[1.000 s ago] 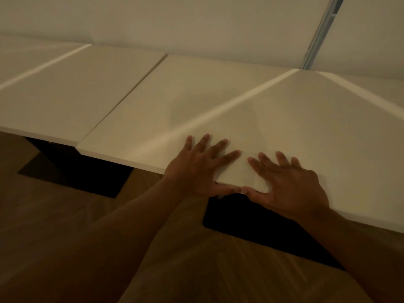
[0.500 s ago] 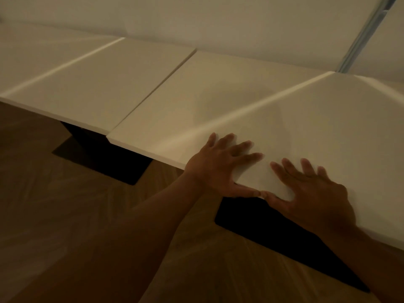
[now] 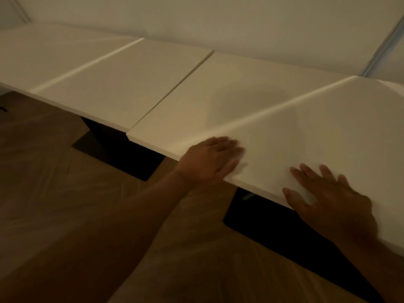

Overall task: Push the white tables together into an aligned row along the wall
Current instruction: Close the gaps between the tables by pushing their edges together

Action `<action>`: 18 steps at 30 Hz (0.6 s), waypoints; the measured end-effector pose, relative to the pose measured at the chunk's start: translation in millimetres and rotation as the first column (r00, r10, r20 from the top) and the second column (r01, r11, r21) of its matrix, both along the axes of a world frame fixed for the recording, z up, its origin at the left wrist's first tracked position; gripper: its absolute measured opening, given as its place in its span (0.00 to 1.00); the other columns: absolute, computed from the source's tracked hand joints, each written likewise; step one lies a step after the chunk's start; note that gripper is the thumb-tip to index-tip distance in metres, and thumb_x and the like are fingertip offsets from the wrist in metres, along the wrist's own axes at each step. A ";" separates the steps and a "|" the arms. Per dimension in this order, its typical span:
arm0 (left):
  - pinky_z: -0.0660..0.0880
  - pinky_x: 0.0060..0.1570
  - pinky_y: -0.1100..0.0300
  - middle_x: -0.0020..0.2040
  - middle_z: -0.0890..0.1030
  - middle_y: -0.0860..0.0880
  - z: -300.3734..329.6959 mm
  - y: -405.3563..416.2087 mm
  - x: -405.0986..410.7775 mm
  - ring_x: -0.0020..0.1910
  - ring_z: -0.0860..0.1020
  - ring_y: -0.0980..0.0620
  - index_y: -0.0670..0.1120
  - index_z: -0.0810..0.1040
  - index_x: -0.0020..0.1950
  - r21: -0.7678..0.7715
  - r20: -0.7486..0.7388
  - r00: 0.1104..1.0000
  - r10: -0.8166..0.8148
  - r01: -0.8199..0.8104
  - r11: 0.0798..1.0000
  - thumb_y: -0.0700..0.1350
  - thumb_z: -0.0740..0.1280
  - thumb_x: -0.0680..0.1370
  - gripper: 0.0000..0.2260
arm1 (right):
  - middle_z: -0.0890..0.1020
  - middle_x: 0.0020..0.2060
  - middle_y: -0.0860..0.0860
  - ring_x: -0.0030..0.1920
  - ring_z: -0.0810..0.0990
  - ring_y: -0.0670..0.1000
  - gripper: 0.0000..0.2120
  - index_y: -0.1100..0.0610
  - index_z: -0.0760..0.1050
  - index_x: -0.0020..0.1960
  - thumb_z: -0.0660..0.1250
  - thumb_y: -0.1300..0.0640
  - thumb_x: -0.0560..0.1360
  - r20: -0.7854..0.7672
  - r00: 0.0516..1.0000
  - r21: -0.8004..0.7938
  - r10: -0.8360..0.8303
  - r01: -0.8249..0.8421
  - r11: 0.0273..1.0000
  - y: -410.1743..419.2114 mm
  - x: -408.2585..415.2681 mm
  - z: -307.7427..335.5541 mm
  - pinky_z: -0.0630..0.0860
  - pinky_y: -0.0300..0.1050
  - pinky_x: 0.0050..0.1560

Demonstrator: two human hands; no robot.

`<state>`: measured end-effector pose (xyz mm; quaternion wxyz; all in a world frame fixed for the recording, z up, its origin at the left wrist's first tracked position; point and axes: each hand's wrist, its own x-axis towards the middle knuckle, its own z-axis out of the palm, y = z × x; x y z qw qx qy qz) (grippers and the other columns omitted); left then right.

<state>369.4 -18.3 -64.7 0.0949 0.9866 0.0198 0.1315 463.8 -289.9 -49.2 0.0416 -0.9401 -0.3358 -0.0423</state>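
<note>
A white table fills the right half of the head view, its long side against the wall. My left hand lies flat on its near edge, fingers straight and blurred. My right hand presses flat on the same edge further right, fingers spread, thumb at the rim. A second white table stands to the left, touching the first along a thin seam. The near corner of the right table sticks out a little past the left one's front edge.
Black pedestal bases sit on the wooden floor under each table. A plain wall runs behind the row, with a metal strip at the upper right.
My view has swung left, so the tables sit further right in the frame. My hands have spread apart along the near edge, the left one still moving.
</note>
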 end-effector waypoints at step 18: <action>0.71 0.56 0.44 0.61 0.77 0.41 -9.8 141.0 -54.4 0.55 0.75 0.42 0.42 0.78 0.66 0.076 0.139 0.977 0.163 -0.175 0.982 0.51 0.52 0.83 0.22 | 0.51 0.80 0.54 0.78 0.46 0.66 0.39 0.49 0.48 0.80 0.60 0.42 0.74 -0.126 0.921 -0.062 0.370 -0.379 0.923 224.3 -66.7 -14.4 0.47 0.66 0.75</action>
